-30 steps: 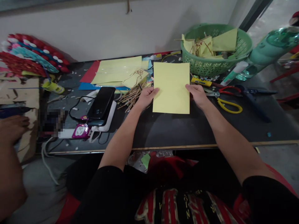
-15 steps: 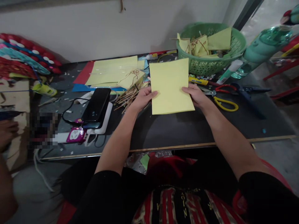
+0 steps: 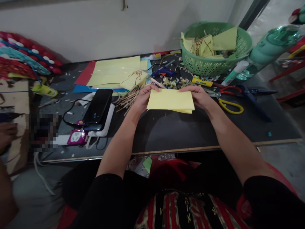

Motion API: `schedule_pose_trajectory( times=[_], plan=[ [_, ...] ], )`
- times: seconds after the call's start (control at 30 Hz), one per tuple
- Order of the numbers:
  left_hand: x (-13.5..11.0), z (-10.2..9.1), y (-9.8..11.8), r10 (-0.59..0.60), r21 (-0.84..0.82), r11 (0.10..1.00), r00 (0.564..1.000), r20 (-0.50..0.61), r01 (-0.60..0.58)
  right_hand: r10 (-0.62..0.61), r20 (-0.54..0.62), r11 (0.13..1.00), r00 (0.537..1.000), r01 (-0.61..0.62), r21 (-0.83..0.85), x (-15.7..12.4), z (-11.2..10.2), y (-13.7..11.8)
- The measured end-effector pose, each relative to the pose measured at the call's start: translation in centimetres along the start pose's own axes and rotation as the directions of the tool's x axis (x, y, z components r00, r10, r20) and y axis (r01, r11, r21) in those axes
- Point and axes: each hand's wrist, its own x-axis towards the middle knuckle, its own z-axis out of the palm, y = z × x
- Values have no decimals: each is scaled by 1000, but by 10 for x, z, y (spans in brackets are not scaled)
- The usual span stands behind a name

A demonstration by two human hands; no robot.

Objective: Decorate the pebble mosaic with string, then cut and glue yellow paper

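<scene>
Above the desk (image 3: 164, 136), both forearms reach forward from black sleeves (image 3: 107, 194), wrists closer together than elbows, hands about level. Left hand (image 3: 143, 98) comes in from the left, right hand (image 3: 201, 98) mirrors it from the right. Between them: yellow paper (image 3: 170, 100), doubled over, layers a bit offset at the near edge, most clearly at the near right corner. Left fingers closed on its far left corner, thumb lying on top, other fingers bent and partly hidden by the sheet. Right fingers same on the far right corner, thumb pointing inward along the far edge. Both grips pinched, not spread. Can't tell if the paper touches the desk.

Sticks (image 3: 126, 100) just beside the left hand; scissors (image 3: 230, 107) just right of the right hand, yellow marker (image 3: 202, 82) just beyond it. Past the paper, scraps (image 3: 173, 83) and a blue glue gun (image 3: 164, 72). Basket (image 3: 214, 67) farther back right, phone (image 3: 98, 106) left of the sticks. Co-worker's hand (image 3: 7, 132) at far left, well apart.
</scene>
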Motion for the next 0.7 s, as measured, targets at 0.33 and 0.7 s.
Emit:
schedule_pose_trajectory(
  times=[0.33, 0.7],
  plan=[
    [9, 0, -15, 7, 7, 1000, 1000, -19, -7, -79, -30, 996, 996, 79, 26, 7, 7, 7],
    [16, 1, -26, 94, 59, 994, 992, -86, -89, -75, -160, 997, 984, 75, -7, 14, 10, 15]
  ],
)
